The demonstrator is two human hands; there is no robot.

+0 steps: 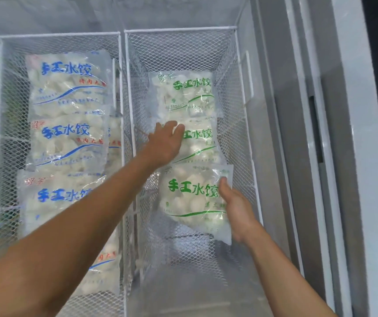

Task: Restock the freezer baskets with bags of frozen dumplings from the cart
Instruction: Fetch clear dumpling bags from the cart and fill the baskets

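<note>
Nearest the camera, the right hand (pixel 237 210) holds the right edge of the closest green-lettered bag (pixel 193 197), thumb on its top face and fingers out of sight behind it, so the bag hangs just to the left of the hand with its long axis running away from the viewer, along the right basket (pixel 240 92). It sits tilted and seems not yet settled on the mesh floor. Just beyond it, the left hand (pixel 166 144) lies flat, fingers straight, pressing the left part of the middle green-lettered bag (pixel 202 145); past that lies the far green-lettered bag (pixel 185 97). That makes three green-lettered bags in this basket in a single row. The right hand is the nearer one to lower the near bag, probably into the free mesh at the basket's near end. In the left basket (pixel 57 36), three blue-lettered bags (pixel 68 81) lie on top, with parts of others showing under them.
</note>
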